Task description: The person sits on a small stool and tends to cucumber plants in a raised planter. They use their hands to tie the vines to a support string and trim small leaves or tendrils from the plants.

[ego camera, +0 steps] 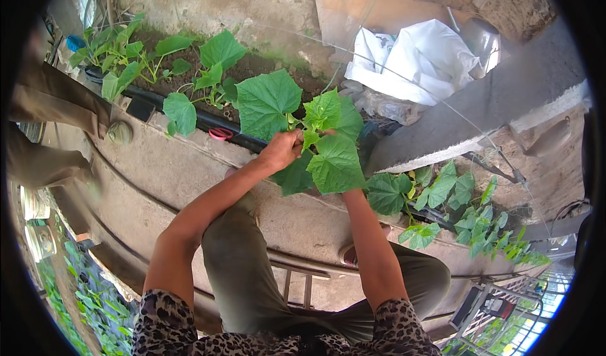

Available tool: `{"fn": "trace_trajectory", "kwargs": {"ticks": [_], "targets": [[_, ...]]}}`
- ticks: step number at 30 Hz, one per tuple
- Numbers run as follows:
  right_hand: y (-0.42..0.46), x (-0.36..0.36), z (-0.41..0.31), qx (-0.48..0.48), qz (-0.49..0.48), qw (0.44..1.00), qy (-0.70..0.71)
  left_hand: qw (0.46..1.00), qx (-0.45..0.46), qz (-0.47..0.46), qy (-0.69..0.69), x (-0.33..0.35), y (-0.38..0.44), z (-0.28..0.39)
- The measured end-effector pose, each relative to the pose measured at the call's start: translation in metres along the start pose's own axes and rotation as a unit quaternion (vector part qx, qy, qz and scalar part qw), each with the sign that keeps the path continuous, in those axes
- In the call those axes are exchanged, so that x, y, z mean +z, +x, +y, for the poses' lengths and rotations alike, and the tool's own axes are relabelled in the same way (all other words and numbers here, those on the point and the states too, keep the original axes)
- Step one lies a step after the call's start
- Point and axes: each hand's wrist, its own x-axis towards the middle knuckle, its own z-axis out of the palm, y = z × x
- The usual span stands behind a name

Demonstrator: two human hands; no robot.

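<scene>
A young cucumber-like vine (335,161) with broad green leaves stands before me, beside a thin green string (337,71) that rises above it. My left hand (282,149) is at its stem, fingers closed on the plant among the leaves. From the other side my right hand (330,132) reaches in. Leaves cover nearly all of that hand, so its grip is hidden. Left of my left hand, the pink handles of a cutting tool (220,134) rest by a black pipe (196,119).
More vines (135,64) grow along the soil bed at left, others (442,190) at right. A sloping concrete beam (454,114) and white sacks (416,57) stand close on the right. A wire crosses above. Another person's legs (52,105) are at far left.
</scene>
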Motion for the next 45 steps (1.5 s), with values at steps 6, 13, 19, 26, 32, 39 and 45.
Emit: {"fn": "trace_trajectory", "kwargs": {"ticks": [6,13,19,26,32,39,45], "targets": [[0.001,-0.001,-0.002,0.075,0.026,0.996,0.043,0.993,-0.052,-0.025,-0.103,0.002,0.008,0.027],[0.007,0.033,0.006,-0.071,-0.022,0.943,-0.325,0.97,-0.022,-0.036,-0.24,0.004,0.009,-0.006],[0.021,0.024,0.024,0.018,0.017,0.978,-0.207,0.962,-0.057,-0.009,-0.265,-0.015,-0.001,0.001],[0.036,0.008,0.028,-0.039,0.01,0.962,-0.27,0.971,0.078,0.073,0.214,-0.014,0.004,0.0],[0.037,0.03,0.0,0.019,0.034,0.974,-0.223,0.929,0.034,0.003,0.368,-0.024,0.016,0.017],[0.034,0.039,-0.032,0.03,-0.031,0.993,-0.107,0.923,0.008,-0.068,0.377,-0.026,0.034,0.027],[0.048,0.004,-0.018,-0.015,-0.146,0.979,-0.143,0.941,-0.024,-0.113,0.318,-0.024,0.048,0.032]]}}
